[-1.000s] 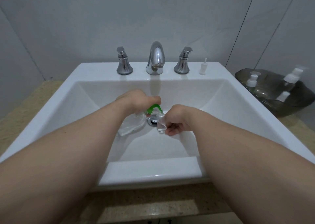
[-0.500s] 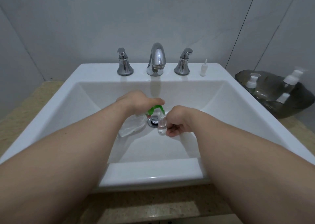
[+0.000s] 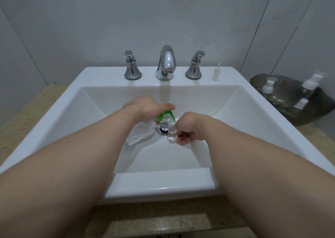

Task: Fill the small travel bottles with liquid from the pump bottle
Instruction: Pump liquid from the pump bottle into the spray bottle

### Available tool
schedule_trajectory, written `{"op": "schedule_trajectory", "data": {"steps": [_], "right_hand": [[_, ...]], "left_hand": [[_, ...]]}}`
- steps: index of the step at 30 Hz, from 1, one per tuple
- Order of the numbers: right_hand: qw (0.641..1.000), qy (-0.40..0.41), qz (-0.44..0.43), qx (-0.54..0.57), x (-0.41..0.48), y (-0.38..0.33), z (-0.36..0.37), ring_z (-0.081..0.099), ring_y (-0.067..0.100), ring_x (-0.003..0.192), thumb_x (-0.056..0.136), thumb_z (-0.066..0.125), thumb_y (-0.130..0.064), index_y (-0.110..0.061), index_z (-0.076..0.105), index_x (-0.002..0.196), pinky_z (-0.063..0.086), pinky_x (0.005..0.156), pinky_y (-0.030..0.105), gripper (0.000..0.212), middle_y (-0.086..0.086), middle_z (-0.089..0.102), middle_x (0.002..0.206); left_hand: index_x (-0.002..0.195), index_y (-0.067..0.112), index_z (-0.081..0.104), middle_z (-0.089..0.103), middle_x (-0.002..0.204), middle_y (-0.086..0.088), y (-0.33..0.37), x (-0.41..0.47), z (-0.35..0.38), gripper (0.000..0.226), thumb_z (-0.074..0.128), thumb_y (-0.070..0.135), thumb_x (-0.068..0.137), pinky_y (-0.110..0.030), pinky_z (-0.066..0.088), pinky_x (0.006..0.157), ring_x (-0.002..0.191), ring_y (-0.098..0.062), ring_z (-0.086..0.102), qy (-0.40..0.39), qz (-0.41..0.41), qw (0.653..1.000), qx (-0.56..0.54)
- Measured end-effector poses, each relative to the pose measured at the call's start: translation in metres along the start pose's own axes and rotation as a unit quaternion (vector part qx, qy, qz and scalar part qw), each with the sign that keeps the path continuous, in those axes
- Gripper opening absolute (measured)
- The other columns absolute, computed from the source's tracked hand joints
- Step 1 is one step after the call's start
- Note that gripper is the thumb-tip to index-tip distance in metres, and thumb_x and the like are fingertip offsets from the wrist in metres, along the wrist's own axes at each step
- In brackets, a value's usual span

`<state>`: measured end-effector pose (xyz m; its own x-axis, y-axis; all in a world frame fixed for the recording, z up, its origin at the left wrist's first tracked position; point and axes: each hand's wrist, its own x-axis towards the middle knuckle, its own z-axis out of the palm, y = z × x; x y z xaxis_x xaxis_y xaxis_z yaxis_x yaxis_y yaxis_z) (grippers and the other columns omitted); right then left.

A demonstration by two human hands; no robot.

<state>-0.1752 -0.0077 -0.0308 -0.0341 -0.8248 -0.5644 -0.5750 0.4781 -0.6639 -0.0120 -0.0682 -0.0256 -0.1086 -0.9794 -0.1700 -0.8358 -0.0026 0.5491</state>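
A white sink (image 3: 163, 181) sits in a speckled beige tabletop (image 3: 157, 217), grey wall behind. At frame centre, the left grip (image 3: 145, 108) clasps the pump bottle (image 3: 141, 131) at its green top; the right grip (image 3: 190, 127) pinches the travel bottle (image 3: 172, 133), upright just left of it, under the nozzle.

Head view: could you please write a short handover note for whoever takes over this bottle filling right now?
Left hand grips the pump bottle, tilted in the sink, green nozzle at the mouth of the small bottle.
Right hand pinches the small bottle upright near the drain.
Done: it seems partly filled.
Left: top it up, probably fit the white cap from the sink ledge; three bottles in the dark tray, fill unclear.
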Motion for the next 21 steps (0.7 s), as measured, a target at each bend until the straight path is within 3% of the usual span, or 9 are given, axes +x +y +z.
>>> {"op": "schedule_trajectory", "data": {"steps": [5,11,16,21], "right_hand": [[1.0,0.003,0.001,0.004,0.001,0.001,0.0,0.057,0.019,0.058,0.1,0.05,0.004,-0.001,0.057,0.078,0.056,0.067,0.031,0.023,0.011,0.058,0.067],[1.0,-0.001,0.003,0.0,0.003,0.001,0.0,0.057,0.019,0.058,0.1,0.054,0.0,-0.002,0.058,0.081,0.056,0.066,0.03,0.02,0.011,0.058,0.07],[1.0,-0.008,0.004,0.001,0.006,0.002,-0.001,0.058,0.018,0.059,0.099,0.057,-0.001,-0.002,0.06,0.081,0.057,0.069,0.031,0.018,0.011,0.059,0.069],[1.0,-0.012,0.011,-0.014,0.013,0.002,0.001,0.06,0.019,0.057,0.099,0.057,0.0,0.0,0.064,0.096,0.061,0.068,0.035,0.008,0.012,0.061,0.073]], "left_hand": [[0.072,0.017,0.077,0.077,0.08,-0.003,0.0,0.0,0.0,0.081,0.06,0.094,0.054,-0.04,0.056,0.093,0.082,-0.024,0.07,0.0,0.003,1.0,-0.006],[0.071,0.016,0.076,0.074,0.074,-0.004,0.0,0.001,0.001,0.077,0.063,0.091,0.057,-0.036,0.054,0.082,0.073,-0.025,0.066,-0.004,0.0,1.0,-0.008],[0.072,0.016,0.077,0.077,0.073,-0.005,0.002,0.002,0.001,0.074,0.062,0.086,0.051,-0.041,0.058,0.089,0.081,-0.03,0.073,-0.01,0.004,1.0,-0.004],[0.073,0.013,0.075,0.078,0.079,-0.008,0.002,0.002,0.0,0.062,0.066,0.072,0.059,-0.035,0.051,0.071,0.066,-0.028,0.062,-0.017,0.006,1.0,-0.011]]}}
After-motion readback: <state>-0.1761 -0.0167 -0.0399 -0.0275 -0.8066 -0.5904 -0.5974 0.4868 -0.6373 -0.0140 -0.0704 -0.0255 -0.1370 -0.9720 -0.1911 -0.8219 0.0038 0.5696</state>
